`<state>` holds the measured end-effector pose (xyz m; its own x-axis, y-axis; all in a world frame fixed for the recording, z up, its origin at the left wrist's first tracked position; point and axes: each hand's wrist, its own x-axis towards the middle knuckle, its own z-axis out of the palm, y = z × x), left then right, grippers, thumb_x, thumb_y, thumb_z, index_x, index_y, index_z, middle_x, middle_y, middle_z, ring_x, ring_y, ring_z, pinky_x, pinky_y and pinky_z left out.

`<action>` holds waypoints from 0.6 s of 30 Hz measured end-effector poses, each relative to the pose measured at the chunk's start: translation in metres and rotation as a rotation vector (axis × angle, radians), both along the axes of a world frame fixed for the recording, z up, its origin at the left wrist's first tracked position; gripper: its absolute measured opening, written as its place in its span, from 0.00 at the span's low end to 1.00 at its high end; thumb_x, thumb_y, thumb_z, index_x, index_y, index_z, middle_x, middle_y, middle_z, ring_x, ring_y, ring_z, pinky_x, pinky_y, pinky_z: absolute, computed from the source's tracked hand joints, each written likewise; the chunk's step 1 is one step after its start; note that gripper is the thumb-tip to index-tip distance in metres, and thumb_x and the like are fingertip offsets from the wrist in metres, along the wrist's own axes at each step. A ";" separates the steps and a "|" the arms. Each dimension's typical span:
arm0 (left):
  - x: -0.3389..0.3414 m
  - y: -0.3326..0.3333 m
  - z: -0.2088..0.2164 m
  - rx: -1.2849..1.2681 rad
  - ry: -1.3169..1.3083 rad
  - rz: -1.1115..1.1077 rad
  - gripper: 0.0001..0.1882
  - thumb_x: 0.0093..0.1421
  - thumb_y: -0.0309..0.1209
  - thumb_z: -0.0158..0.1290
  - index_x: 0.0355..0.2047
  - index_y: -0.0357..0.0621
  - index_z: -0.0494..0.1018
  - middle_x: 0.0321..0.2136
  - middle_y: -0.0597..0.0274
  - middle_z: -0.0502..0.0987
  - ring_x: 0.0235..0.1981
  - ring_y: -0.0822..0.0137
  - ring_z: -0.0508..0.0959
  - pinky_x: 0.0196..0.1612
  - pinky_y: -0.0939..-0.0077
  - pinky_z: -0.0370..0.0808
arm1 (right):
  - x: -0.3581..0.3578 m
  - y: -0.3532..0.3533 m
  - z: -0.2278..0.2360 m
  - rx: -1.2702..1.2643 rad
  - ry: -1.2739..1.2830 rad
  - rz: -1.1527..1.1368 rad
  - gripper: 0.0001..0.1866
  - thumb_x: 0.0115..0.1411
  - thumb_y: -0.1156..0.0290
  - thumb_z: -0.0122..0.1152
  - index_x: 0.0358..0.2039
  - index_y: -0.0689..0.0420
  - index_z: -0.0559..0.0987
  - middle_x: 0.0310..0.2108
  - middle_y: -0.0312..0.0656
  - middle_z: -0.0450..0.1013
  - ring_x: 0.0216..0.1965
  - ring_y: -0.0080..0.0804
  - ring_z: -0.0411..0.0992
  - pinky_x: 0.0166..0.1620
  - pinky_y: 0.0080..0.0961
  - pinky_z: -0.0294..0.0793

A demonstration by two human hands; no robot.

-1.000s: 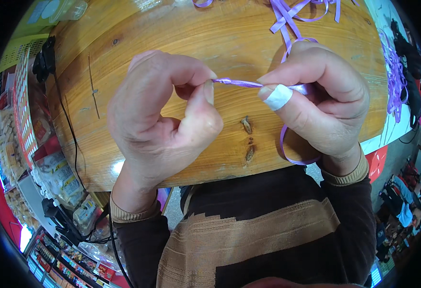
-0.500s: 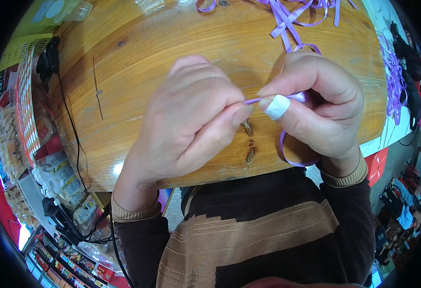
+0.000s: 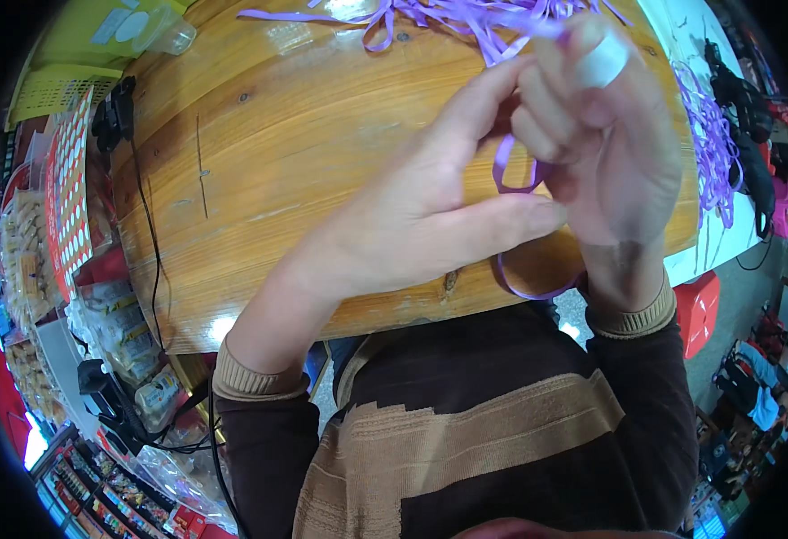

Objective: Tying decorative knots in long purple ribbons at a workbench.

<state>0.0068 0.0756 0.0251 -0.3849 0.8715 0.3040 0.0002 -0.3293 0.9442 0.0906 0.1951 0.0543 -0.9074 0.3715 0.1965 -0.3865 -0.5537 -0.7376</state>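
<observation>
Two bare hands overlap: the right hand, blurred, curls its fingers on purple ribbon, which loops below; the left hand spreads thumb and fingers, some tips hidden. The step seems to be working this strand; a next move would call for a fresh pinch. Beyond, more ribbons cross the counter. A clear tub sits beside a yellow basket, contents unclear.

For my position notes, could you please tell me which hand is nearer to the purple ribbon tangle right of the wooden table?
Right. The right hand is just left of the purple ribbon tangle; the left hand is farther left, beyond the right hand.
</observation>
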 end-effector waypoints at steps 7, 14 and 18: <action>-0.003 -0.038 0.027 -0.549 -0.211 -0.315 0.10 0.60 0.30 0.47 0.39 0.36 0.71 0.19 0.74 0.68 0.19 0.83 0.65 0.21 0.90 0.61 | 0.022 0.051 0.019 -0.013 0.266 -0.093 0.14 0.58 0.61 0.53 0.43 0.52 0.71 0.19 0.32 0.61 0.18 0.20 0.60 0.20 0.23 0.67; -0.013 -0.112 0.032 -0.470 -0.239 0.026 0.09 0.56 0.28 0.51 0.35 0.35 0.73 0.21 0.72 0.70 0.19 0.85 0.63 0.21 0.90 0.57 | 0.072 0.088 0.029 -0.280 0.249 -0.076 0.07 0.58 0.75 0.49 0.33 0.66 0.70 0.20 0.33 0.57 0.19 0.19 0.54 0.24 0.17 0.55; -0.018 -0.150 0.033 -0.500 -0.142 0.102 0.09 0.55 0.28 0.54 0.33 0.33 0.73 0.23 0.68 0.71 0.20 0.81 0.65 0.23 0.88 0.60 | 0.094 0.109 0.023 -0.323 0.238 -0.118 0.08 0.58 0.75 0.48 0.34 0.67 0.70 0.19 0.33 0.56 0.19 0.20 0.52 0.24 0.18 0.54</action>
<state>-0.0112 -0.0748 0.0582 -0.4824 0.8527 -0.2005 -0.1311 0.1561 0.9790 0.1851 0.3046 0.0773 -0.7982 0.5469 0.2524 -0.5999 -0.6837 -0.4155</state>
